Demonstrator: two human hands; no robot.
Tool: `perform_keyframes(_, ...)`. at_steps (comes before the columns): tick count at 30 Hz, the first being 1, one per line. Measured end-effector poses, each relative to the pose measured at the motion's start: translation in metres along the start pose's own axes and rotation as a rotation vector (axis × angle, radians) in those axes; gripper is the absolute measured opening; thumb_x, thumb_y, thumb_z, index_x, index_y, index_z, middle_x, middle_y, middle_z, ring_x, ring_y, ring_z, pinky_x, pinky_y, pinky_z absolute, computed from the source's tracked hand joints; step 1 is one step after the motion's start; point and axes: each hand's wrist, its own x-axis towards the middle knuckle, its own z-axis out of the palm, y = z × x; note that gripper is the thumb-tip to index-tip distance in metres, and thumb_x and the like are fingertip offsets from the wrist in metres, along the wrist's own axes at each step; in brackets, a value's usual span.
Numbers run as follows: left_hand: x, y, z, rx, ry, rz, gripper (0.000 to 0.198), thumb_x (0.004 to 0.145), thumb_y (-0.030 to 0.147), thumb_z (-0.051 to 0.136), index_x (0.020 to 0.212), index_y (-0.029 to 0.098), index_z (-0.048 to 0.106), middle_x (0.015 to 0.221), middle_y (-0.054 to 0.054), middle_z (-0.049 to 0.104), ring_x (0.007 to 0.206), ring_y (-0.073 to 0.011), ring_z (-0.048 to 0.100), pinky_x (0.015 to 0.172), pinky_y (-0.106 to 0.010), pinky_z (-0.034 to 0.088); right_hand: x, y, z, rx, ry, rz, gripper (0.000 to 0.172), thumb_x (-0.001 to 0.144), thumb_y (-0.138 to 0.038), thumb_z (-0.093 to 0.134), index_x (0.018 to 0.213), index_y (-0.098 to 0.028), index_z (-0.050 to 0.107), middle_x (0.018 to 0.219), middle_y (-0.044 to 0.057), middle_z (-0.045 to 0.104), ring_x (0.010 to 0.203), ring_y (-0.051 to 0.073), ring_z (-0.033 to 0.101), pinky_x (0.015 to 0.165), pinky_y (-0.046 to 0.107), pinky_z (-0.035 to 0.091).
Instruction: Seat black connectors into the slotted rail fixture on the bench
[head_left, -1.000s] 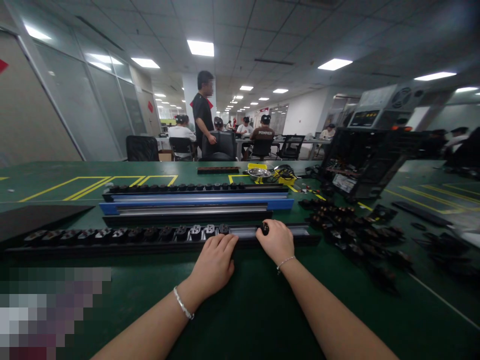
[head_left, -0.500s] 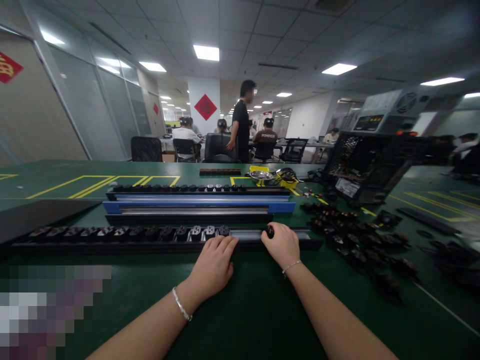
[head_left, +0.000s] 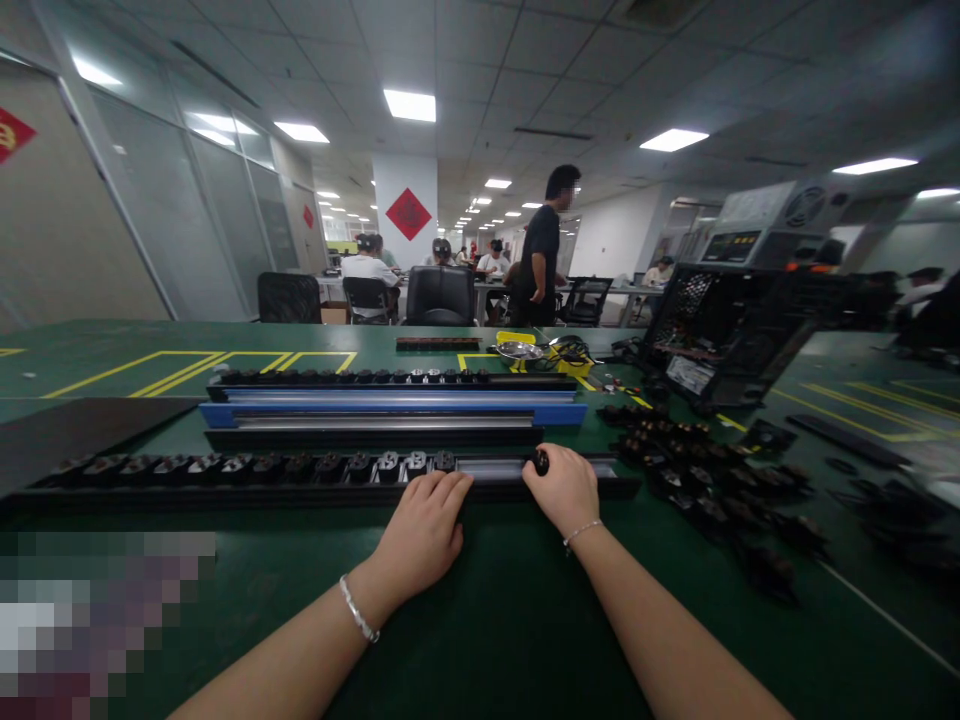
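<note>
A long black power strip rail lies across the green table in front of me, with a row of black socket modules filling its left part. The stretch of channel between my hands shows its pale inner floor. My left hand is curled over the rail's front edge, its fingertips by the last module of the row. Between the thumb and fingers of my right hand sits a small black socket module, partly hidden, held at the channel farther right.
Behind lie a blue-and-silver rail and another black rail with modules. Loose black modules are heaped at right, before an open computer case. A metal dish stands farther back. A person is beyond the table.
Both hands keep nearly the same place on the rail. The standing person in the background has moved to the right. The view has shifted slightly.
</note>
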Motion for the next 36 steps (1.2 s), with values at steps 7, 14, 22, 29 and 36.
perform_keyframes(7, 0.001, 0.000, 0.002, 0.007, -0.001, 0.006, 0.057, 0.081, 0.022, 0.048, 0.137, 0.020, 0.038, 0.136, -0.006, 0.049, 0.123, -0.0236, 0.040, 0.107, -0.042, 0.031, 0.001, 0.003, -0.001, -0.022, -0.021, 0.030, 0.026, 0.078, -0.030, 0.047, 0.095, -0.019, 0.063, 0.096, 0.007, 0.067, 0.097, 0.022, 0.057, 0.088, 0.035, 0.035)
perform_keyframes(14, 0.000, -0.002, 0.003, -0.011, -0.014, 0.001, 0.057, 0.083, 0.024, 0.046, 0.138, 0.021, 0.036, 0.138, -0.004, 0.048, 0.125, -0.0239, 0.038, 0.109, -0.042, 0.029, 0.002, 0.006, -0.002, -0.025, -0.031, 0.046, 0.026, 0.078, -0.031, 0.046, 0.095, -0.018, 0.063, 0.098, 0.008, 0.067, 0.099, 0.022, 0.057, 0.089, 0.035, 0.035)
perform_keyframes(22, 0.000, -0.003, 0.005, 0.000, -0.020, -0.001, 0.057, 0.083, 0.024, 0.047, 0.139, 0.022, 0.035, 0.139, -0.004, 0.047, 0.126, -0.0238, 0.038, 0.109, -0.043, 0.029, 0.003, 0.009, -0.004, -0.040, -0.032, 0.060, 0.027, 0.079, -0.031, 0.047, 0.097, -0.018, 0.063, 0.098, 0.007, 0.067, 0.099, 0.022, 0.057, 0.088, 0.034, 0.035)
perform_keyframes(29, 0.000, -0.003, 0.006, -0.009, -0.005, 0.005, 0.057, 0.083, 0.024, 0.046, 0.139, 0.021, 0.035, 0.139, -0.004, 0.047, 0.126, -0.0240, 0.038, 0.109, -0.043, 0.028, 0.004, 0.013, -0.005, -0.046, -0.016, 0.084, 0.028, 0.078, -0.031, 0.047, 0.097, -0.018, 0.063, 0.100, 0.008, 0.067, 0.100, 0.022, 0.057, 0.088, 0.034, 0.036)
perform_keyframes(36, 0.000, -0.003, 0.005, -0.006, -0.007, 0.009, 0.058, 0.082, 0.023, 0.047, 0.139, 0.021, 0.036, 0.138, -0.005, 0.048, 0.125, -0.0238, 0.039, 0.108, -0.043, 0.030, 0.004, 0.016, -0.007, -0.066, -0.017, 0.107, 0.028, 0.078, -0.030, 0.047, 0.097, -0.018, 0.063, 0.100, 0.008, 0.067, 0.100, 0.023, 0.057, 0.087, 0.035, 0.036)
